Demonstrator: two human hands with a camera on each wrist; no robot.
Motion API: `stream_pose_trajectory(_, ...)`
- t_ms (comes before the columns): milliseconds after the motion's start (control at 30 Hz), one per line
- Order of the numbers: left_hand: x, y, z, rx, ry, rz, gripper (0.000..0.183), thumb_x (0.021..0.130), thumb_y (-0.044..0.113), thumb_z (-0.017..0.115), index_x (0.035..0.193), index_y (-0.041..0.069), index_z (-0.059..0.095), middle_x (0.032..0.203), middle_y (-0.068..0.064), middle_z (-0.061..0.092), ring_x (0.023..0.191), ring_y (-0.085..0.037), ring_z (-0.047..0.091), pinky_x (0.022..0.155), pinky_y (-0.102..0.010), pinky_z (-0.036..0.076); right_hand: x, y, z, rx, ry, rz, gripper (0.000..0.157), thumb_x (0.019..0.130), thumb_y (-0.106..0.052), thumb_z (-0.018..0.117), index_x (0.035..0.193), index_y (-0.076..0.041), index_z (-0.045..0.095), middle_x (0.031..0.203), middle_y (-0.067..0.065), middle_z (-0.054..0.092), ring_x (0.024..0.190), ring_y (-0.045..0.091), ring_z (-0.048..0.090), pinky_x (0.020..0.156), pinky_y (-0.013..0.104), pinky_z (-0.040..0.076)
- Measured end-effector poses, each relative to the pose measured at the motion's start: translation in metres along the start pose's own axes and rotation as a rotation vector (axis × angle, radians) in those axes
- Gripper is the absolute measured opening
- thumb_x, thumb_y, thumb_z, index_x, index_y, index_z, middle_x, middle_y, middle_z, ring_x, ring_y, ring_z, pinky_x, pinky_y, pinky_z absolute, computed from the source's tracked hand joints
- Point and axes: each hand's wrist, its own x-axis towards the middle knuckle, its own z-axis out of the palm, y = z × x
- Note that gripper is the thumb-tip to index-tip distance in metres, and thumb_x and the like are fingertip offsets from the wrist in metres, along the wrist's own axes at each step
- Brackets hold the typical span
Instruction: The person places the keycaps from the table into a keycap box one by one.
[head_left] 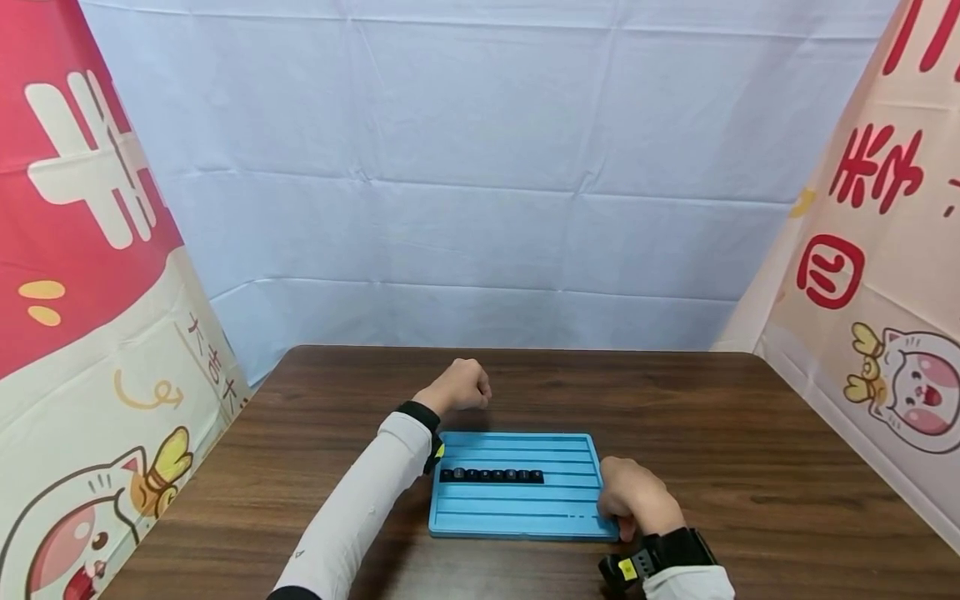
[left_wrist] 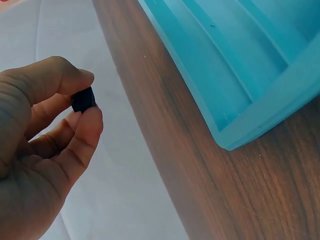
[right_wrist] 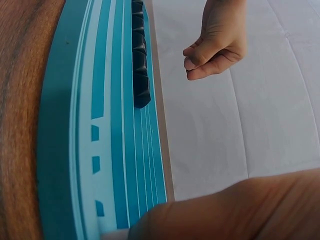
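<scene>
My left hand (head_left: 459,385) is raised beyond the far left part of a light blue ridged tray (head_left: 517,505). In the left wrist view, its thumb and fingertips pinch a small black keycap (left_wrist: 83,100). At the tray's right edge, my right hand (head_left: 633,496) grips the rim near the front corner. Part of its grip is hidden in the right wrist view. A row of several black keycaps (head_left: 491,476) sits in one of the tray's slots, running from the left side past the middle.
The tray lies on a dark brown wooden table (head_left: 337,383). A pale cloth backdrop (head_left: 480,208) hangs behind it. Printed cloths stand at the left (head_left: 82,400) and right (head_left: 877,333).
</scene>
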Motion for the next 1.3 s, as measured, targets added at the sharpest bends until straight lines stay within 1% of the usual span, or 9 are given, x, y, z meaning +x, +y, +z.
stream_pose_trajectory(167, -0.002, 0.000, 0.001, -0.039, -0.013, 0.030, 0.010, 0.084, 0.000, 0.063, 0.087, 0.002, 0.073, 0.082, -0.003, 0.064, 0.065, -0.012, 0.053, 0.062, -0.026, 0.046, 0.000, 0.000, 0.000, -0.003, 0.000, -0.009, 0.010, 0.080, 0.008, 0.061, 0.089, 0.007, 0.058, 0.050, 0.015, 0.056, 0.037, 0.017, 0.054, 0.039, 0.025, 0.039)
stream_pose_trajectory(400, -0.005, 0.006, 0.005, -0.077, -0.035, 0.052, 0.009, 0.084, 0.000, 0.064, 0.089, 0.003, 0.072, 0.083, 0.001, 0.062, 0.072, -0.011, 0.054, 0.066, -0.026, 0.047, 0.001, 0.000, 0.000, -0.002, -0.004, -0.009, 0.009, 0.081, 0.007, 0.061, 0.089, 0.007, 0.058, 0.052, 0.016, 0.057, 0.037, 0.017, 0.055, 0.039, 0.025, 0.039)
stream_pose_trajectory(567, -0.007, 0.010, 0.008, -0.116, -0.062, 0.087, 0.008, 0.084, -0.001, 0.065, 0.090, 0.002, 0.071, 0.082, 0.000, 0.061, 0.070, -0.012, 0.053, 0.064, -0.025, 0.046, 0.001, 0.000, 0.000, -0.006, -0.004, -0.006, 0.010, 0.080, 0.007, 0.062, 0.090, 0.007, 0.058, 0.049, 0.014, 0.056, 0.037, 0.017, 0.054, 0.039, 0.025, 0.039)
stream_pose_trajectory(667, -0.007, 0.012, 0.009, -0.113, -0.069, 0.094, 0.010, 0.081, -0.004, 0.067, 0.088, 0.002, 0.070, 0.079, 0.001, 0.060, 0.069, -0.013, 0.053, 0.062, -0.025, 0.046, 0.000, 0.001, 0.000, -0.009, 0.004, -0.008, 0.008, 0.080, 0.007, 0.062, 0.088, 0.006, 0.058, 0.046, 0.012, 0.054, 0.036, 0.017, 0.054, 0.038, 0.025, 0.038)
stream_pose_trajectory(800, -0.007, 0.015, 0.011, -0.094, -0.071, 0.087, 0.015, 0.078, -0.007, 0.070, 0.089, 0.003, 0.069, 0.078, 0.004, 0.057, 0.070, -0.012, 0.053, 0.062, -0.023, 0.046, 0.000, 0.001, -0.001, -0.011, 0.007, -0.013, 0.007, 0.080, 0.007, 0.062, 0.086, 0.006, 0.059, 0.045, 0.012, 0.054, 0.036, 0.017, 0.054, 0.038, 0.025, 0.038)
stream_pose_trajectory(1100, -0.010, 0.016, 0.011, -0.066, -0.084, 0.103, 0.016, 0.077, -0.008, 0.070, 0.088, 0.003, 0.068, 0.076, 0.005, 0.055, 0.070, -0.012, 0.053, 0.062, -0.024, 0.045, 0.001, 0.000, -0.001, -0.009, -0.003, -0.008, 0.010, 0.081, 0.007, 0.061, 0.091, 0.007, 0.058, 0.047, 0.013, 0.055, 0.037, 0.017, 0.054, 0.038, 0.025, 0.037)
stream_pose_trajectory(1300, -0.011, 0.015, 0.011, -0.092, -0.098, 0.087, 0.017, 0.077, -0.009, 0.069, 0.089, 0.002, 0.067, 0.078, 0.003, 0.057, 0.070, -0.012, 0.053, 0.062, -0.024, 0.046, 0.001, 0.000, 0.000, -0.011, 0.002, -0.007, 0.011, 0.081, 0.006, 0.062, 0.091, 0.007, 0.058, 0.049, 0.014, 0.056, 0.037, 0.017, 0.054, 0.038, 0.025, 0.037)
